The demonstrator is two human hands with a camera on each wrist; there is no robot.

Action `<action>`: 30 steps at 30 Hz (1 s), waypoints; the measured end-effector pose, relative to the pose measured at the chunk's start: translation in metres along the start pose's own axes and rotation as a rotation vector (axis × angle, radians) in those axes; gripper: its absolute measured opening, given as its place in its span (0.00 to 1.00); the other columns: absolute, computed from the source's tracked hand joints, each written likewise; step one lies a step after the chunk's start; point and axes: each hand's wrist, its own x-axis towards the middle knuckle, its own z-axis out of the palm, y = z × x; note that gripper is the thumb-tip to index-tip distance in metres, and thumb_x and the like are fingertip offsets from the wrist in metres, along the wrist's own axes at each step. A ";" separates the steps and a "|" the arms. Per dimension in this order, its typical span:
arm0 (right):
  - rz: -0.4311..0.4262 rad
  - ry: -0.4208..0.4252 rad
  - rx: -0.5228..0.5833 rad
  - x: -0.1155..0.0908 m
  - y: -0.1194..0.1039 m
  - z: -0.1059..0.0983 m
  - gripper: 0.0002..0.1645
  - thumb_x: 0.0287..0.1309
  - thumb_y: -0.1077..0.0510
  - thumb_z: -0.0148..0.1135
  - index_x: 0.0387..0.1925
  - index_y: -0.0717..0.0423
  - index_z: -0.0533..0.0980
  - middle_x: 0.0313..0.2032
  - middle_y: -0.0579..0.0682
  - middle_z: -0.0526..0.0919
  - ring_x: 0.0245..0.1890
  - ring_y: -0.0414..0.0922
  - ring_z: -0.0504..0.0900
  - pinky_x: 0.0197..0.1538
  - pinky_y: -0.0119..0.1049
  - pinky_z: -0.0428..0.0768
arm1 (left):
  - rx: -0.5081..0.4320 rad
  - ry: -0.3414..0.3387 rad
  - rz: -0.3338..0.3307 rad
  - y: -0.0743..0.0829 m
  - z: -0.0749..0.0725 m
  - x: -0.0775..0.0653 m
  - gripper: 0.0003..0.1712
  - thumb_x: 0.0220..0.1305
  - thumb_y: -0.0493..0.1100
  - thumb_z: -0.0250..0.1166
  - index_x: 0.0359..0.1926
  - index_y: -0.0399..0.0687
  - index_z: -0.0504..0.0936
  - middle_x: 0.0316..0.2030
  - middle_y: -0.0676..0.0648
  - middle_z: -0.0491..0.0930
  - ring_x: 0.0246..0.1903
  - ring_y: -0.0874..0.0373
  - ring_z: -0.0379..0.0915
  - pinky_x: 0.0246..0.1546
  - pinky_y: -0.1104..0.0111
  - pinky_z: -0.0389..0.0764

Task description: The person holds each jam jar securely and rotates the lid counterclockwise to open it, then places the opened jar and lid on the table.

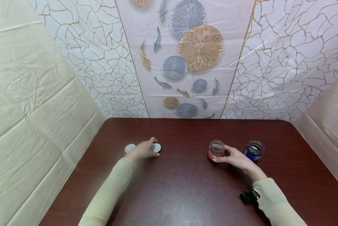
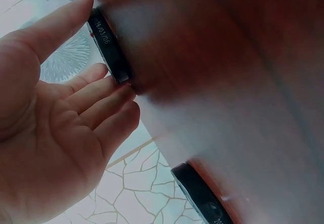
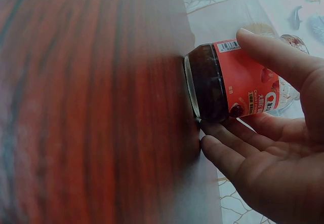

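On the left side of the table, my left hand [image 1: 142, 151] reaches over a round jar lid [image 1: 156, 147], white inside with a dark rim. In the left wrist view the thumb meets one end of that lid [image 2: 109, 46] and the fingertips the other, pinching it. A second jar lid [image 1: 130, 147] lies just left of this hand, white inside up. My right hand [image 1: 238, 158] grips an open glass jar [image 1: 216, 148] with a red label. The right wrist view shows dark contents low in this jar [image 3: 207, 84], its base at the tabletop.
A glass jar with a blue label [image 1: 253, 151] stands open to the right of my right hand. A black wrist device [image 1: 248, 197] sits at the right sleeve. The dark wooden table [image 1: 183, 182] ends at a patterned backdrop [image 1: 185, 94], with cloth walls on both sides.
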 end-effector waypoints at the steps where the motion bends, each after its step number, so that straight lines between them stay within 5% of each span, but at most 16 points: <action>1: 0.001 0.000 0.001 0.000 0.000 0.000 0.52 0.59 0.46 0.72 0.73 0.67 0.59 0.66 0.66 0.71 0.67 0.62 0.68 0.66 0.60 0.68 | -0.003 0.000 -0.001 0.001 0.000 0.000 0.35 0.63 0.50 0.73 0.64 0.44 0.67 0.53 0.39 0.79 0.53 0.48 0.77 0.54 0.55 0.76; 30: -0.003 0.001 0.010 -0.001 0.001 0.000 0.52 0.59 0.46 0.73 0.73 0.67 0.59 0.65 0.65 0.72 0.68 0.61 0.68 0.67 0.60 0.66 | 0.014 -0.001 0.007 0.005 -0.001 0.000 0.34 0.60 0.48 0.75 0.61 0.41 0.71 0.53 0.39 0.80 0.52 0.49 0.77 0.55 0.55 0.76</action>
